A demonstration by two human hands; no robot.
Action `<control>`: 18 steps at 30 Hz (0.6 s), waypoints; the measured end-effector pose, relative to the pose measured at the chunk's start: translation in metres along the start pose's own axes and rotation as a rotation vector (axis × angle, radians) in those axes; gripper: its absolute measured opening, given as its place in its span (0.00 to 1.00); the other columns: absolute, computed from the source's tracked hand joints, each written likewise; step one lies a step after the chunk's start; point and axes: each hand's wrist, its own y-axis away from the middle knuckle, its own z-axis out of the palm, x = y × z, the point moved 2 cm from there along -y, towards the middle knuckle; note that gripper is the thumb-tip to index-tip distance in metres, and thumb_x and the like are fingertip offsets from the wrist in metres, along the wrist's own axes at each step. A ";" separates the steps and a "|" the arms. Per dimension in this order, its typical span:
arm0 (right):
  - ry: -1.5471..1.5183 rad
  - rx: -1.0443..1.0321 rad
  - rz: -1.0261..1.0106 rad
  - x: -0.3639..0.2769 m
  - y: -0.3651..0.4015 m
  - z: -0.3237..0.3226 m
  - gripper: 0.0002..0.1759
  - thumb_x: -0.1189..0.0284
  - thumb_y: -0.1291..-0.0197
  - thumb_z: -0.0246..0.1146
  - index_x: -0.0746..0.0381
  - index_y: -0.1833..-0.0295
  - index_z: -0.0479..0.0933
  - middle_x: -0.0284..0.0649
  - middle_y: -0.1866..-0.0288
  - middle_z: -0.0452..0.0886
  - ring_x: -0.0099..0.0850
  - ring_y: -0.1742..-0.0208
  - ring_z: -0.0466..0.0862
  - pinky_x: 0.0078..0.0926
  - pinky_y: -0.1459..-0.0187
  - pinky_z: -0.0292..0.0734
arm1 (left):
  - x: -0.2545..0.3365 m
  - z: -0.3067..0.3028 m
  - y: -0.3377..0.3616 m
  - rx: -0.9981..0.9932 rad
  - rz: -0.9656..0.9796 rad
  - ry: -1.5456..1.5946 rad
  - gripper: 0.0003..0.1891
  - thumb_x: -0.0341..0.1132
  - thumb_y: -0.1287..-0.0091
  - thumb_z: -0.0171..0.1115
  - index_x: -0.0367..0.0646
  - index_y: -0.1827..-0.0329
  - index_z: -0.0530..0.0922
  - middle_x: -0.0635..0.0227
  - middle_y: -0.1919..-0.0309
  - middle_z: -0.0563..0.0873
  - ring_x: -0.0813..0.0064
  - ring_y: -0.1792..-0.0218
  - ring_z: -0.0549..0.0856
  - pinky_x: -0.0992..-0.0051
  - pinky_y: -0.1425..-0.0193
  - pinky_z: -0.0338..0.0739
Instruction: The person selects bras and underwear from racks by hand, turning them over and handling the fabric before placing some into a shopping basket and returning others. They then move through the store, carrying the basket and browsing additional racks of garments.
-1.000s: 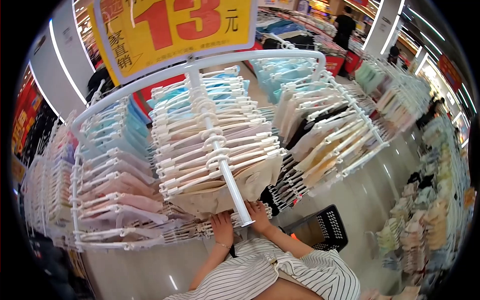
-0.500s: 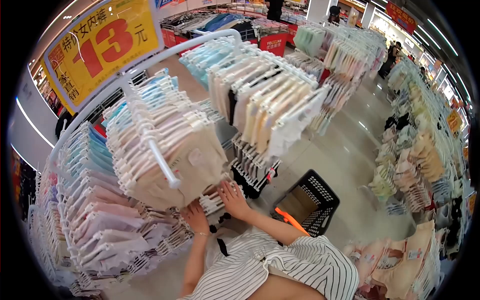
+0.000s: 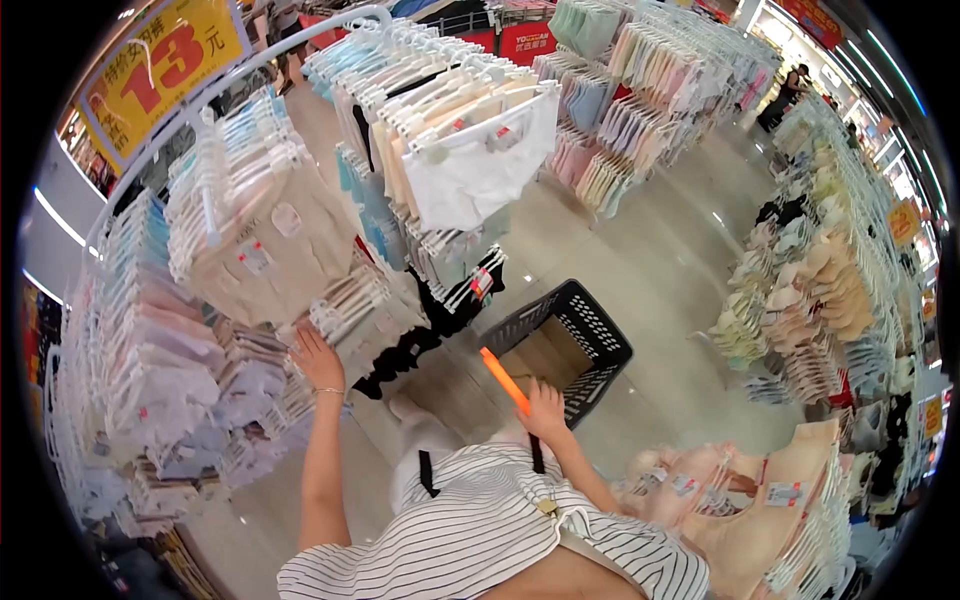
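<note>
My left hand (image 3: pixel 318 358) lies against the hanging underwear at the left rack, fingers extended, just below a beige pair of underpants (image 3: pixel 275 235) with a tag. Beside it hang more pale underpants on white hangers (image 3: pixel 350 300) and black ones (image 3: pixel 398 358) lower down. My right hand (image 3: pixel 546 410) is at the lower end of an orange handle (image 3: pixel 503 377), its fingers closed around it as far as I can see. The handle belongs to a black shopping basket (image 3: pixel 600 345) with perforated sides, standing on the floor.
A yellow price sign (image 3: pixel 160 75) tops the white rack frame (image 3: pixel 300 38). White underpants (image 3: pixel 485 160) hang at the front of the neighbouring rack. Bras (image 3: pixel 840 285) line the right side, with a beige one (image 3: pixel 770 500) close by. A person (image 3: pixel 785 98) stands far down the tiled aisle (image 3: pixel 690 260).
My right hand has left the hanging underwear and moved right to the basket's orange handle. My left hand stays at the rack. The view has shifted, so the rack and basket appear further left and higher.
</note>
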 end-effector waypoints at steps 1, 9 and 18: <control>-0.106 -0.247 0.133 0.026 0.009 0.011 0.40 0.53 0.51 0.66 0.68 0.39 0.62 0.57 0.46 0.73 0.57 0.43 0.71 0.48 0.38 0.61 | 0.012 -0.011 0.014 -0.036 -0.018 0.077 0.32 0.34 0.44 0.60 0.34 0.35 0.65 0.55 0.32 0.64 0.58 0.31 0.62 0.49 0.32 0.54; -0.228 -0.027 0.077 0.043 0.015 0.056 0.22 0.57 0.48 0.64 0.66 0.61 0.72 0.53 0.65 0.80 0.53 0.56 0.78 0.46 0.52 0.71 | 0.182 -0.111 0.145 -0.174 0.662 0.643 0.31 0.27 0.51 0.57 0.51 0.38 0.70 0.64 0.38 0.71 0.63 0.34 0.66 0.45 0.32 0.51; -0.193 -0.305 0.060 0.042 0.005 0.064 0.20 0.60 0.49 0.63 0.69 0.63 0.78 0.57 0.67 0.81 0.51 0.60 0.82 0.43 0.58 0.77 | 0.238 -0.100 0.180 -0.130 0.959 0.563 0.20 0.32 0.49 0.62 0.56 0.52 0.72 0.71 0.48 0.75 0.65 0.34 0.66 0.46 0.28 0.46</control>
